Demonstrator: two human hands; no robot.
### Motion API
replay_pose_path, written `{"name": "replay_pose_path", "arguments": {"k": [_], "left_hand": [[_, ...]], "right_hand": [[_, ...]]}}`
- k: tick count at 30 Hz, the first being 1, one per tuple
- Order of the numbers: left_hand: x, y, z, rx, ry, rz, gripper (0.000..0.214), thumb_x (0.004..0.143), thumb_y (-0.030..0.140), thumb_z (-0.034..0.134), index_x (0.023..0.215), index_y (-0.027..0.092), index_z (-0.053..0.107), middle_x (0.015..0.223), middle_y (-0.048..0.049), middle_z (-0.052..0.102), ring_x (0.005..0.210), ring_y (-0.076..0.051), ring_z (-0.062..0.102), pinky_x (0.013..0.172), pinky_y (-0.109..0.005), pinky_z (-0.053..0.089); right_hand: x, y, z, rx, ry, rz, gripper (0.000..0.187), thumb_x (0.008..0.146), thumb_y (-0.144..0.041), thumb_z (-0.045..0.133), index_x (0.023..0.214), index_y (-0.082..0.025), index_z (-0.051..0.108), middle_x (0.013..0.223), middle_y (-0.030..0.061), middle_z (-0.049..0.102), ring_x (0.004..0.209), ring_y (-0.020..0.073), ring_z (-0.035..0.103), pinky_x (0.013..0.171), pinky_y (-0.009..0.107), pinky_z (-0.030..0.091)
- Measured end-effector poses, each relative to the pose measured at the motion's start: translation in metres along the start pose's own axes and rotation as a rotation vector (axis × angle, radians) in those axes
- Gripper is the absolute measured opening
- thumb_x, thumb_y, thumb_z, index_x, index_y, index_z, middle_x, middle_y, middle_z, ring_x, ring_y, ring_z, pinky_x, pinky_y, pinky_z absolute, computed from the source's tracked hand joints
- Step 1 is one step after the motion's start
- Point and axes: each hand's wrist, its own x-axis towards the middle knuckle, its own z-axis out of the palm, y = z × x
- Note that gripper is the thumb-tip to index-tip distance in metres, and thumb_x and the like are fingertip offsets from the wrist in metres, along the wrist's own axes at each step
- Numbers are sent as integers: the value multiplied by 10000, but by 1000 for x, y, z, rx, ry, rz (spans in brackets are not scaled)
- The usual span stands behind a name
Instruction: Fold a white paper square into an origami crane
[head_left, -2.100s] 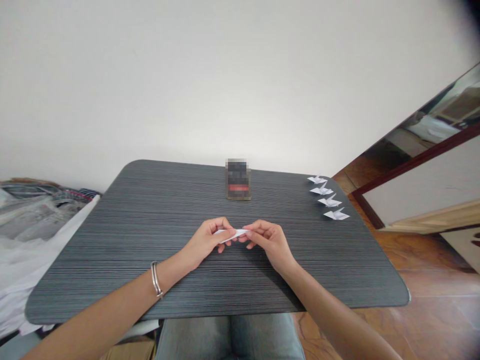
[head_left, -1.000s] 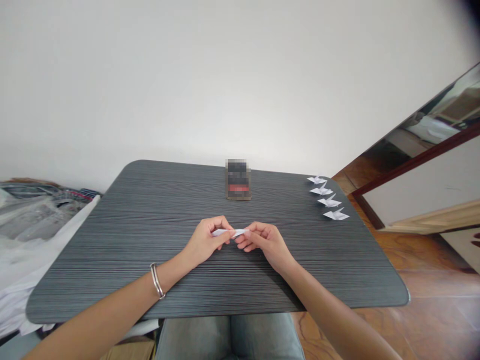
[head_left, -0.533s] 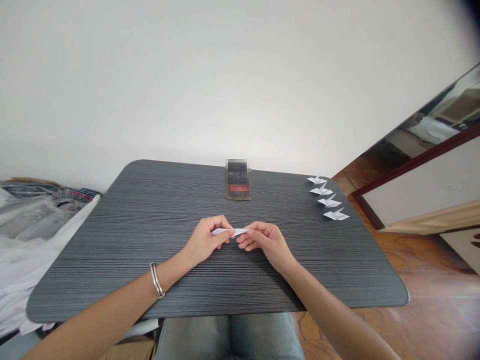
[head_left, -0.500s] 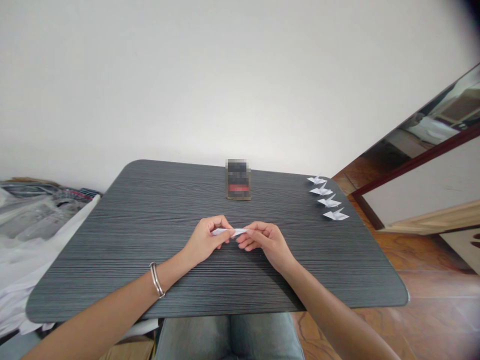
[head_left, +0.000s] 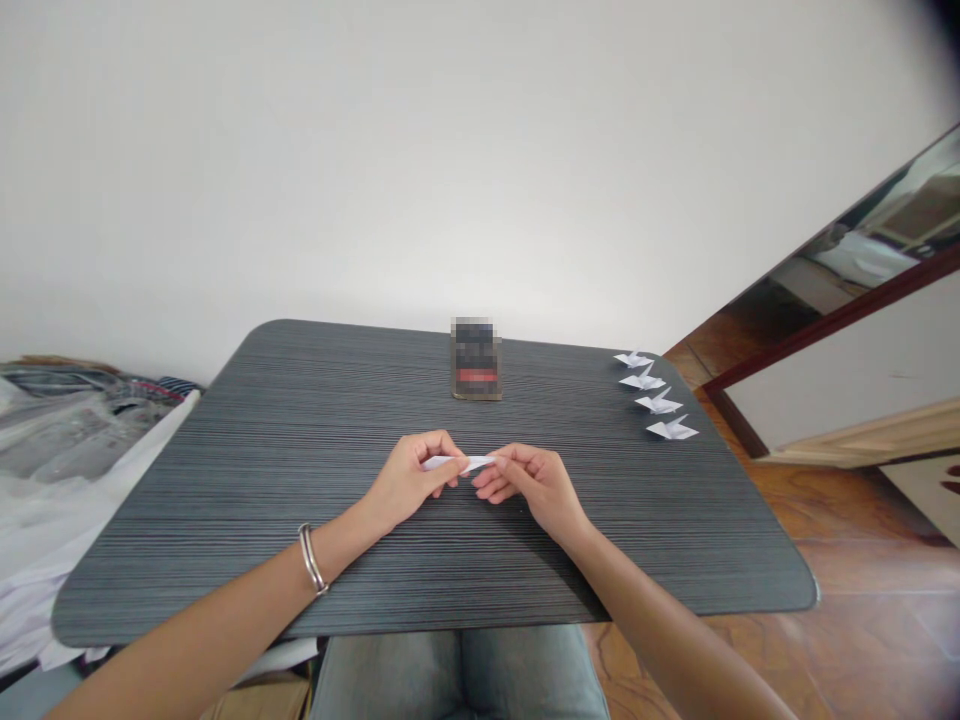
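Both my hands hold a small folded piece of white paper (head_left: 459, 463) just above the middle of a dark grey striped table (head_left: 262, 480). My left hand (head_left: 411, 478) pinches its left end, with a silver bangle on that wrist. My right hand (head_left: 529, 481) pinches its right end between thumb and fingers. The paper is a narrow folded strip, mostly covered by my fingers.
Several finished white paper cranes (head_left: 658, 402) stand in a row at the table's far right edge. A small dark box (head_left: 477, 360) stands upright at the far middle. Heaped cloth and plastic (head_left: 67, 440) lie to the left. Wooden floor (head_left: 862, 560) and a doorway are on the right.
My hands have drawn slightly closer together on the paper since the earliest frame, and the paper looks shorter between them. Little else has moved.
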Motion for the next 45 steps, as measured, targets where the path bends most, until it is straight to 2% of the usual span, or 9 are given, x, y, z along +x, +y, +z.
{"name": "replay_pose_path", "arguments": {"k": [5, 10, 15, 23, 31, 38, 45], "left_hand": [[0, 2, 1, -23, 8, -21, 207, 703, 305, 599, 650, 112, 543, 498, 36, 526, 385, -33, 386, 408, -160, 288], [-1, 1, 2, 35, -35, -8, 202, 704, 304, 597, 649, 116, 548, 500, 35, 525, 396, -40, 397, 401, -159, 297], [-1, 1, 2, 58, -62, -5, 213, 702, 321, 599, 643, 119, 564, 497, 33, 524, 408, -47, 407, 394, -157, 306], [0, 1, 2, 86, -100, -84, 235, 678, 339, 625, 623, 111, 615, 496, 23, 534, 407, -53, 387, 388, -165, 284], [3, -6, 2, 72, -73, -1, 166, 658, 263, 646, 576, 119, 641, 555, -11, 609, 539, -100, 491, 535, -203, 372], [5, -4, -8, -12, -162, -89, 199, 689, 297, 634, 737, 113, 694, 574, -20, 640, 492, -85, 492, 463, -184, 320], [7, -2, -14, -2, -179, -122, 240, 714, 300, 612, 840, 112, 692, 644, -44, 680, 556, -106, 556, 489, -184, 376]], "right_hand": [[0, 1, 0, 10, -18, -37, 298, 748, -444, 603, 775, -148, 614, 667, 54, 710, 566, 150, 674, 508, 242, 539], [0, 4, 1, -47, -41, -43, 221, 720, -361, 664, 726, -147, 609, 645, 29, 698, 543, 115, 655, 501, 200, 526], [0, 5, 1, -62, -55, -17, 231, 718, -367, 661, 707, -142, 612, 623, 27, 692, 516, 112, 647, 483, 202, 528], [-4, 3, 6, -125, -57, -45, 233, 738, -357, 636, 675, -139, 584, 586, 19, 669, 484, 100, 626, 462, 195, 509], [-4, 5, 8, -173, -42, -63, 229, 742, -351, 623, 651, -149, 563, 553, 8, 651, 457, 96, 607, 449, 197, 495], [-2, 2, 1, -157, -22, -49, 244, 726, -372, 641, 655, -147, 580, 575, 19, 671, 466, 109, 618, 464, 215, 505], [1, 1, -5, -151, -21, -5, 291, 729, -426, 627, 684, -141, 593, 606, 34, 686, 489, 111, 633, 480, 212, 511]]}}
